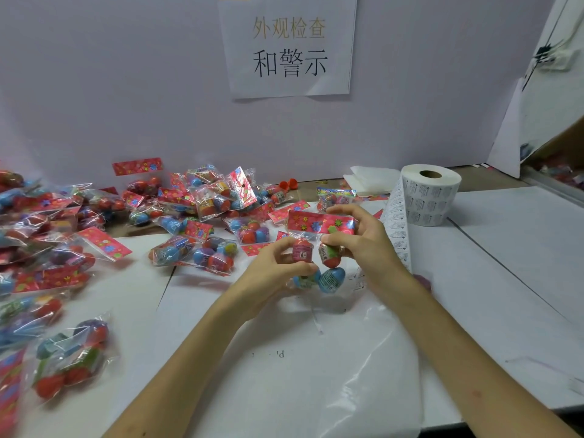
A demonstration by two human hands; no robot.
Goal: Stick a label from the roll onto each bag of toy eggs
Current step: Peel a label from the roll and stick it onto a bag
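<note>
Centrally, one clear bag of toy eggs [303, 252] is held just above the paper-covered table [505, 263]. The left hand [271, 273] pinches its lower left side; the right hand [363, 241] grips its red header card [319, 222]. The label roll [433, 197] stands upright at right, its strip [398, 229] trailing beside the right forearm. Further bags [79, 235] lie heaped at left.

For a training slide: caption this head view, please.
Left hand and right hand grip a bag of toy eggs; label roll right, more bags left.

One roll [432, 197], one sign [289, 49], many bags [218, 197]
</note>
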